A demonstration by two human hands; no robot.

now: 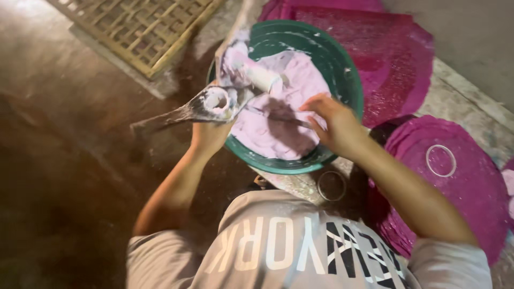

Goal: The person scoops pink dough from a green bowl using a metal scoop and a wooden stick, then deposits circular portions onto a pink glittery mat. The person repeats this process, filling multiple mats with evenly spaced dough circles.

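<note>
I see my left hand closed around a paste-caked tool with a ring-shaped head, held at the near-left rim of the green bowl. My right hand reaches into the bowl with fingers curled, touching the pale pink dough; whether it grips anything I cannot tell. A white roller lies on the dough. Magenta sheets sit behind the bowl, and 2 rings lie beside it.
</note>
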